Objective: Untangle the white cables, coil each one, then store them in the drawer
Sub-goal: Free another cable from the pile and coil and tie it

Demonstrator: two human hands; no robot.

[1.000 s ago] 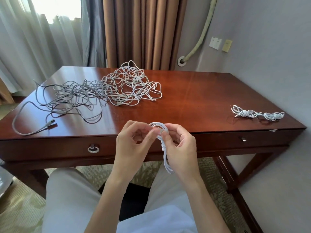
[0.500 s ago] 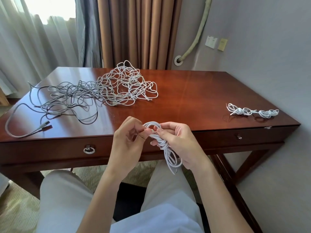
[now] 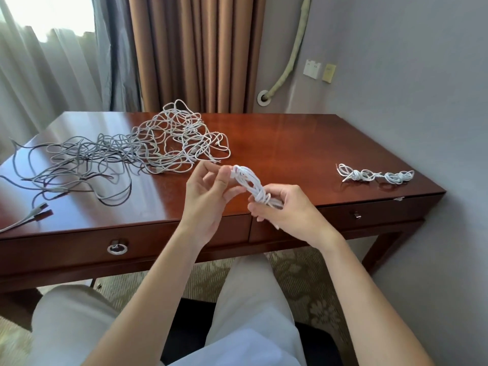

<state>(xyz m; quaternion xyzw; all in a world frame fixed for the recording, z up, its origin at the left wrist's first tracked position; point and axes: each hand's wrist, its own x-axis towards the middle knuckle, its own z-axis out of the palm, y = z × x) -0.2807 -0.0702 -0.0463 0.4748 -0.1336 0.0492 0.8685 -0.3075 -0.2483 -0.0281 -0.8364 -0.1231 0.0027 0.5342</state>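
Observation:
A coiled white cable (image 3: 250, 184) is held above the desk's front edge between both hands. My left hand (image 3: 208, 194) pinches its upper left end with thumb and fingertips. My right hand (image 3: 285, 210) grips its lower right end, fingers curled round the wrapped part. A large tangle of white cables (image 3: 182, 140) lies on the desk at the back centre. Two coiled white cables (image 3: 375, 175) lie near the desk's right edge. Both drawers are closed: the left drawer (image 3: 79, 249) with a ring pull (image 3: 117, 248) and the right drawer (image 3: 369, 215).
A heap of grey cables (image 3: 79, 159) spreads over the left of the wooden desk (image 3: 303, 146), one plug end near the front left corner. Curtains hang behind, a grey wall stands at the right. My knees are under the desk front.
Both hands rose and moved forward over the desk edge. The coil turned from hanging down to lying slanted between the hands, the right hand now lower on it.

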